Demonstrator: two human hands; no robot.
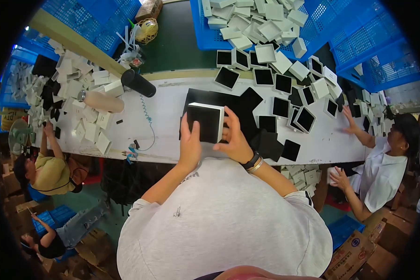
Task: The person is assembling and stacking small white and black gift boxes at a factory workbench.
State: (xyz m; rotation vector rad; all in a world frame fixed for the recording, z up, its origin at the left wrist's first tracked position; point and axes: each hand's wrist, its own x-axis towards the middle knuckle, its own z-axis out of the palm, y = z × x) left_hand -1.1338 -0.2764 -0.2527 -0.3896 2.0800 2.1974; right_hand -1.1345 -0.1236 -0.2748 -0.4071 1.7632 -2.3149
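A long white table [172,100] is shown, scuffed and stained along its near edge. At its centre, black square pads [270,142] are spread in a loose pile, with open white boxes [281,84] lined in black scattered beyond them and to the right. Toward the left, white box lids [91,119] are heaped, beside which a black cylinder [138,83], a beige cylinder [102,101] and a coiled blue cord [148,119] are laid.

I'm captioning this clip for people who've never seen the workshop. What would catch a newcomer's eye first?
At centre, the left hand and right hand hold a small square white box with a black inside over the white worktable. Beyond it, many similar open white boxes cover the table's right side, and a blue plastic crate at the top holds white lids.
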